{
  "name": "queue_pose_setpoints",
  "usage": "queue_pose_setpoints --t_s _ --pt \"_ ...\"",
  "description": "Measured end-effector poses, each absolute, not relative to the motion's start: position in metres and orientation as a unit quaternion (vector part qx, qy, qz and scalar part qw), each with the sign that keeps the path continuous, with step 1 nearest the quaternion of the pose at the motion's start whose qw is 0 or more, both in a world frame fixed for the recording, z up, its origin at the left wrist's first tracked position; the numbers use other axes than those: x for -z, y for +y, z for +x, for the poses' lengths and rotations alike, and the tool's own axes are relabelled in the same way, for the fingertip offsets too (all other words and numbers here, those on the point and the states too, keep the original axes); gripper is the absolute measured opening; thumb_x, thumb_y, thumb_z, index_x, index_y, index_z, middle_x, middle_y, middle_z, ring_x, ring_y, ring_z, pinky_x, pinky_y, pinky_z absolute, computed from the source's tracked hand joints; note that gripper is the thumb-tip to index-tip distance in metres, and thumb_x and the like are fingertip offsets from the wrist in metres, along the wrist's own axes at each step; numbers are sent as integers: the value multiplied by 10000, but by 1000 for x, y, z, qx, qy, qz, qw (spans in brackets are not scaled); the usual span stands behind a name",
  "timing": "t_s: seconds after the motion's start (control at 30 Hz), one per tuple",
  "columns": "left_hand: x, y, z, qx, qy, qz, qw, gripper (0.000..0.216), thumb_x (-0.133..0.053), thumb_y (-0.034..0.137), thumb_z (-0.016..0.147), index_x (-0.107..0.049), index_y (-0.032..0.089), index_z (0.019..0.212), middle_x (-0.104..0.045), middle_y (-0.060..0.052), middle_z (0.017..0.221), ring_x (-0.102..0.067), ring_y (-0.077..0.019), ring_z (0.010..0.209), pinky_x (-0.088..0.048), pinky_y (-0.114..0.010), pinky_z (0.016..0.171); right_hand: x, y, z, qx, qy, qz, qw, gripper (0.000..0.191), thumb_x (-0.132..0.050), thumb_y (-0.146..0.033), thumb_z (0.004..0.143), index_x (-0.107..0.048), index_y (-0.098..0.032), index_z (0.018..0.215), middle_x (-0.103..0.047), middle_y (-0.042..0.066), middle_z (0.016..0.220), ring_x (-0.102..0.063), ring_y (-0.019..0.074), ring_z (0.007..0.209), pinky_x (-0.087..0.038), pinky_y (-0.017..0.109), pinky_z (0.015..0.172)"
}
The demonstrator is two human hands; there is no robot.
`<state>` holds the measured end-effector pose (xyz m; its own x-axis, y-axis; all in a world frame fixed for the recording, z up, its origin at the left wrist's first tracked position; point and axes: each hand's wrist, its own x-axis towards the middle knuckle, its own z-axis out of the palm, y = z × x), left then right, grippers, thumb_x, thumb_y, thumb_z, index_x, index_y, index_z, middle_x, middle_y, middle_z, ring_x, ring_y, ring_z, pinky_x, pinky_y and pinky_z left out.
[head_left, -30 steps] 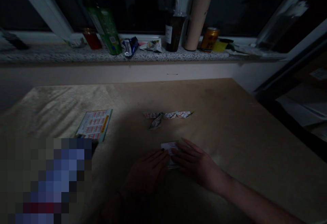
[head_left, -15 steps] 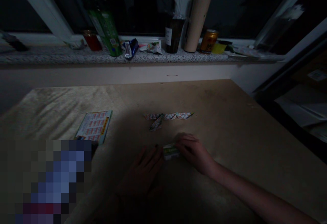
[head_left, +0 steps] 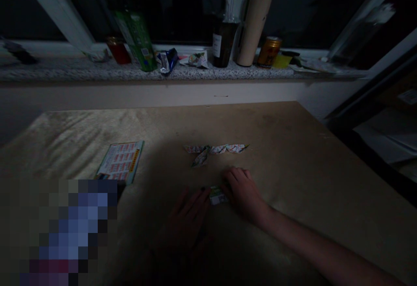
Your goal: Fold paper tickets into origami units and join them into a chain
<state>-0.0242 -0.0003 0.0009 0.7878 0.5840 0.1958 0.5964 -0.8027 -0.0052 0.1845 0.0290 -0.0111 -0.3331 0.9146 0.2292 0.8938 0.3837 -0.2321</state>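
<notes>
A small folded piece of printed paper lies on the brown table in dim light. My left hand rests flat on the table with its fingers stretched out, the fingertips touching the paper's left edge. My right hand has its fingers curled and pressed down on the paper's right side. Just beyond the hands lies a row of small folded paper pieces.
A printed leaflet lies at the left of the table. The stone window sill behind holds a green bottle, a dark bottle, a cardboard tube, a gold can, a red jar and wrappers.
The paper has been folded smaller, its white face turned under. My right hand went from flat fingers to a curled press on it. My left hand slid slightly back.
</notes>
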Motion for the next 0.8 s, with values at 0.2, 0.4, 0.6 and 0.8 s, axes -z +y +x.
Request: queue_pose_setpoints --t_s 0.2,0.4,0.6,0.8 --pt "-3 -13 -9 159 -344 -925 11 462 -441 230 822 -427 90 1262 -454 -127 1351 -351 -231 1274 -269 -398 1049 12 31 185 -42 -818 -549 163 115 -539 -205 853 -556 -152 954 -594 87 921 -515 230 869 -373 352 767" --pt "5 -25 -2 74 -368 -926 -41 721 -489 446 810 -269 72 1386 -302 -128 1444 -233 -267 1327 -199 -399 1076 11 32 186 -54 -816 -547 180 89 -542 -219 851 -557 -162 918 -594 83 902 -519 232 859 -377 347 758" --pt "10 -26 -4 82 -369 -924 -54 781 -480 456 817 -162 70 1418 -238 -122 1469 -176 -250 1347 -176 -387 1082 11 32 188 -59 -814 -542 202 80 -527 -234 862 -559 -175 906 -600 78 880 -529 227 839 -378 343 742" --pt "-2 -22 0 45 -383 -920 -65 742 -494 450 803 -260 54 1386 -281 -140 1450 -187 -248 1343 -148 -390 1088 11 32 188 -61 -814 -542 200 86 -560 -205 845 -565 -166 922 -601 77 903 -525 222 862 -378 340 764"
